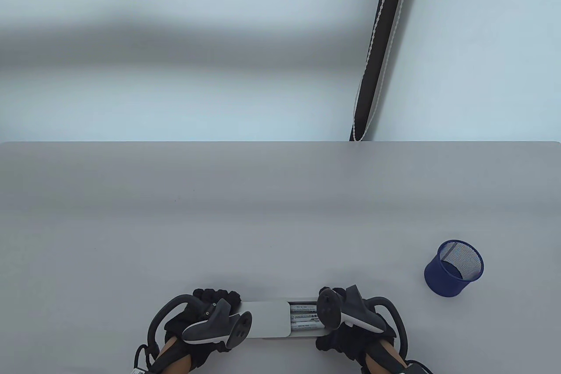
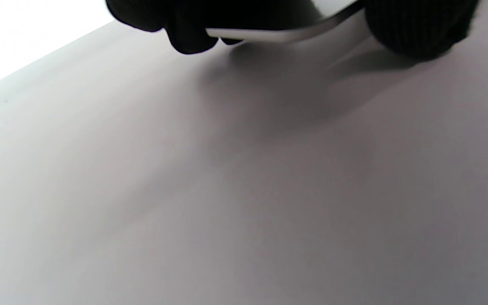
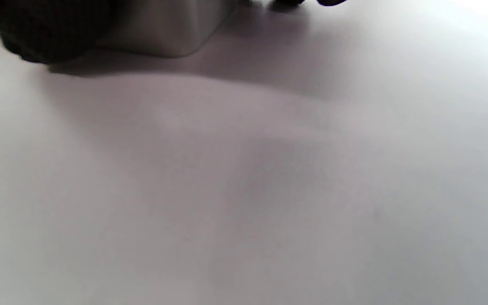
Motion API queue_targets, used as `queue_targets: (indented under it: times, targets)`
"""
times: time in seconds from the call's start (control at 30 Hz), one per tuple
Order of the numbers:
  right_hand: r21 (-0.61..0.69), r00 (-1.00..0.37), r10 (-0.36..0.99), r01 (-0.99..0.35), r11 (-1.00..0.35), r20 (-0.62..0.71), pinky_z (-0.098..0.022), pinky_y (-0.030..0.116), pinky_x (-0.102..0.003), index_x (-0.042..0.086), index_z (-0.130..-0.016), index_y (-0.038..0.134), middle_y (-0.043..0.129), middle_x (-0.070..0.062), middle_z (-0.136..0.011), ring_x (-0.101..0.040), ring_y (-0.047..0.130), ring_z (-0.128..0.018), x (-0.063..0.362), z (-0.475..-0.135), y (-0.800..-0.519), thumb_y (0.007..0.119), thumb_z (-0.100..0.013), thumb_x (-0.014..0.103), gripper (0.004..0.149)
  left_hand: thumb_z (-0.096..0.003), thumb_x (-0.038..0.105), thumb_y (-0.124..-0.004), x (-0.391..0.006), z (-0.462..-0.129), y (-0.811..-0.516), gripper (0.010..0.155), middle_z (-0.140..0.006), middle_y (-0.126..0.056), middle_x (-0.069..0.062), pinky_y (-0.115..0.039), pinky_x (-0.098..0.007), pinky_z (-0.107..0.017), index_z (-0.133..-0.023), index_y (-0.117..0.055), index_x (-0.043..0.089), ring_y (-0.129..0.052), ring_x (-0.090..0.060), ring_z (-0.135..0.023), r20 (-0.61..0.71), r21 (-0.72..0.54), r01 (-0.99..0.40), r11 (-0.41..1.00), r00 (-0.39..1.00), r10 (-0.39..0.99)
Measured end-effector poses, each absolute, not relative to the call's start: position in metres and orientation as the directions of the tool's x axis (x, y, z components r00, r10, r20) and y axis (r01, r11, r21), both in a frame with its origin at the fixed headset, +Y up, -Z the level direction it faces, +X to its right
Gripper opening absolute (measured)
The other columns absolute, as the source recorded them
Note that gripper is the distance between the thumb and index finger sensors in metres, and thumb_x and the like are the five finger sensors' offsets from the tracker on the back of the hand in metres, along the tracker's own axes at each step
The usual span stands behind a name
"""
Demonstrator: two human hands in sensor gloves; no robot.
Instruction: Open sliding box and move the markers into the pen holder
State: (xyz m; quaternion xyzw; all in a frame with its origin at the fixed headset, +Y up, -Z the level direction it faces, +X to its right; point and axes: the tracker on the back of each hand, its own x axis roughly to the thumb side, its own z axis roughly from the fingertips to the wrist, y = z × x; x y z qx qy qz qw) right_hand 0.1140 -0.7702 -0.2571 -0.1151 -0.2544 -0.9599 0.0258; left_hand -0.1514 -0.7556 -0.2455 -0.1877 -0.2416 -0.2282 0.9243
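A flat grey sliding box [image 1: 269, 319] lies at the table's near edge, its lid slid partly to the left. Markers [image 1: 303, 318] show in the uncovered right part. My left hand [image 1: 210, 308] grips the lid end, fingers over the far side; in the left wrist view its fingers [image 2: 193, 25] and thumb [image 2: 417, 25] clamp the thin lid edge [image 2: 278, 34]. My right hand [image 1: 350, 330] holds the tray end, mostly hidden under its tracker. In the right wrist view the box corner [image 3: 172, 29] sits beside a gloved finger [image 3: 45, 29]. A blue mesh pen holder [image 1: 454, 268] stands upright to the right.
The grey table [image 1: 280, 216] stretches from the box to its far edge. A dark strap with white braided cords [image 1: 381, 49] hangs behind the table at the back right.
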Motion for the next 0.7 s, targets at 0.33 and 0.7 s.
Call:
queue_targets:
  times: [0.33, 0.7]
  targets:
    - [0.365, -0.966, 0.133, -0.044, -0.930, 0.222, -0.073, 0.044, -0.052, 0.029, -0.102, 0.035, 0.035, -0.012, -0.109, -0.037, 0.041, -0.099, 0.121, -0.259, -0.749, 0.074, -0.039, 0.056, 0.079, -0.0398, 0.070, -0.062, -0.151, -0.245, -0.756, 0.085, -0.116, -0.053, 0.001, -0.064, -0.042, -0.081, -0.108, -0.032, 0.028, -0.068, -0.022, -0.105, 0.539, -0.229, 0.522, 0.822, 0.771, -0.340]
    - [0.104, -0.947, -0.116, 0.153, -0.983, 0.301, -0.065, 0.062, -0.043, 0.040, -0.086, 0.065, 0.070, 0.003, -0.094, -0.024, 0.073, -0.084, 0.100, -0.259, -0.760, 0.086, -0.039, 0.036, 0.052, -0.0398, 0.070, -0.061, -0.150, -0.245, -0.756, 0.085, -0.116, -0.053, 0.001, -0.065, -0.042, -0.081, -0.108, -0.032, 0.029, -0.068, -0.022, -0.105, 0.539, -0.228, 0.528, 0.818, 0.768, -0.346]
